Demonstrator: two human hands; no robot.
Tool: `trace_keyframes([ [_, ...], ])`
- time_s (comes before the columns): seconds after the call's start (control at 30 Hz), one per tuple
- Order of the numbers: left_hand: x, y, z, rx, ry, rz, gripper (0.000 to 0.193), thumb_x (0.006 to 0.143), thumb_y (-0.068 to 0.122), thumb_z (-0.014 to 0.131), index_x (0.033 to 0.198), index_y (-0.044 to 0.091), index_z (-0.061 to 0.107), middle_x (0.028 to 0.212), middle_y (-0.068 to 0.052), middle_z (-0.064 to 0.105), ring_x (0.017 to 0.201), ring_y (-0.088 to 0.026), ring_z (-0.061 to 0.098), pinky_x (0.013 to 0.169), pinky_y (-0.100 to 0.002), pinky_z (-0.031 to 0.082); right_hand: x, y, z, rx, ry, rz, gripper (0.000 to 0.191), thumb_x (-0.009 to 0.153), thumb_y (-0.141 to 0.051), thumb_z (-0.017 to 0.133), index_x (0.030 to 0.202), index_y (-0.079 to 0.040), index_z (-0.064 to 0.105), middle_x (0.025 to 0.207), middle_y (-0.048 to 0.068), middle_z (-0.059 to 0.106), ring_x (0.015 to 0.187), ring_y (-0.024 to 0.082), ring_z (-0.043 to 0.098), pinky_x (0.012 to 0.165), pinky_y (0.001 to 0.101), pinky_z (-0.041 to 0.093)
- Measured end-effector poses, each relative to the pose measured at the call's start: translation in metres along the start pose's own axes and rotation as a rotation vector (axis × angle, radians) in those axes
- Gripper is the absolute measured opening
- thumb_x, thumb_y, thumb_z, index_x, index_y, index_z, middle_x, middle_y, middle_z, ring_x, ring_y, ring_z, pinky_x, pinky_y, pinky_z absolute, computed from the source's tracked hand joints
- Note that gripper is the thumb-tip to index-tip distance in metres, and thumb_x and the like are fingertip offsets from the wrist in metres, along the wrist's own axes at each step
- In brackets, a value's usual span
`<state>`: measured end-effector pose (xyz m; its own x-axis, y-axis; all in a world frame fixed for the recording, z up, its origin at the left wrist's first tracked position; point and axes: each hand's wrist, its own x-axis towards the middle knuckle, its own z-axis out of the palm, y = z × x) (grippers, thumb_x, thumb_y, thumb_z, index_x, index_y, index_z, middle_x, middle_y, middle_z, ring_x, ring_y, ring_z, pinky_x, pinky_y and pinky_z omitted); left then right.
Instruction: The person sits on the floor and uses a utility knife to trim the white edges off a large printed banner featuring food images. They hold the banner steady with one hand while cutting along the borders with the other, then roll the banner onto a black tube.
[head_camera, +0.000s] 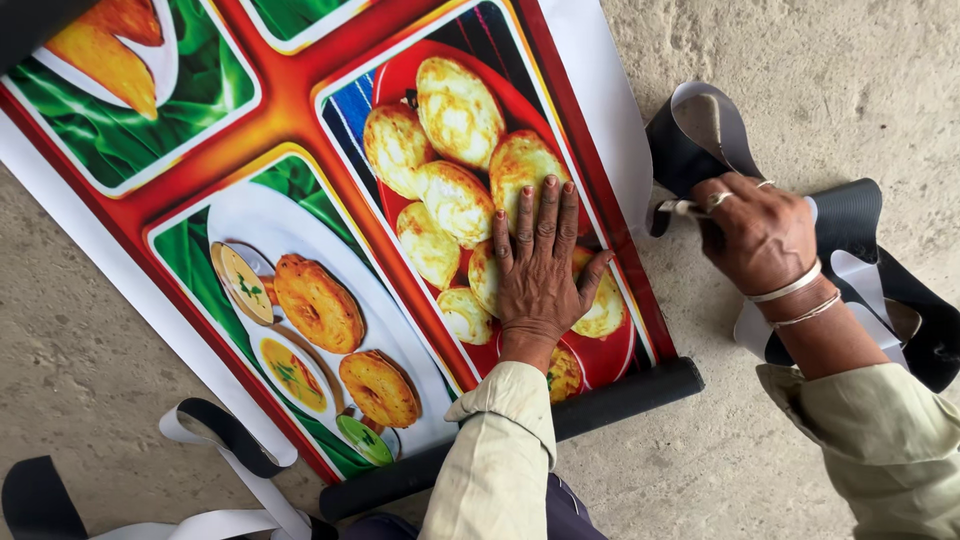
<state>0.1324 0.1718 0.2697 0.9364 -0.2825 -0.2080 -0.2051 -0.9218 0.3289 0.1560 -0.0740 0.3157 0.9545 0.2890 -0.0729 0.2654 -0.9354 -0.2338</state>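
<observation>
A large printed banner (300, 120) with pictures of food lies spread on the concrete floor. Its near end is rolled into a dark tube (620, 395). My left hand (540, 265) presses flat on the banner, fingers spread, over the picture of a red plate. My right hand (750, 235) is closed around a thin tool with a light tip (680, 208) at the banner's right edge. What the tool is cannot be told. Both wrists wear pale sleeves; the right wrist has thin bangles.
Curled black-and-white offcut strips (850, 250) lie on the floor under and right of my right hand. More strips (230, 450) curl at the bottom left. Bare concrete floor (820, 60) surrounds the banner.
</observation>
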Motion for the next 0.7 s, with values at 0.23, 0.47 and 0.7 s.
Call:
trace_keyframes([
  [0.23,-0.002,-0.002,0.001,-0.003,0.004,-0.005,0.085,0.105,0.067,0.036,0.168,0.014,0.016,0.176,-0.005,0.01,0.163,-0.027,0.006,0.132,-0.054,0.0,0.049,0.023,-0.012,-0.203,-0.198,-0.109,0.006,0.104,-0.008,0.073,0.105,-0.013,0.071,0.094,0.002,0.072,0.068,0.015,0.067,0.055,0.0303,0.053],
  [0.47,0.001,-0.003,0.0,0.002,0.004,-0.007,0.087,0.104,0.068,0.038,0.168,0.014,0.017,0.176,-0.005,0.012,0.163,-0.027,0.006,0.131,-0.053,-0.001,0.06,0.01,-0.019,-0.183,-0.01,-0.359,0.016,0.092,-0.007,0.076,0.106,-0.014,0.074,0.094,0.002,0.074,0.074,0.017,0.071,0.066,0.0309,0.058],
  [0.7,-0.001,-0.005,0.002,0.01,0.032,0.001,0.086,0.104,0.067,0.039,0.168,0.014,0.018,0.176,-0.005,0.014,0.163,-0.027,0.008,0.131,-0.054,0.002,0.117,0.058,-0.037,-0.201,0.108,-0.128,0.004,0.107,-0.009,0.074,0.107,-0.006,0.07,0.09,0.007,0.068,0.079,0.018,0.069,0.07,0.0284,0.055],
])
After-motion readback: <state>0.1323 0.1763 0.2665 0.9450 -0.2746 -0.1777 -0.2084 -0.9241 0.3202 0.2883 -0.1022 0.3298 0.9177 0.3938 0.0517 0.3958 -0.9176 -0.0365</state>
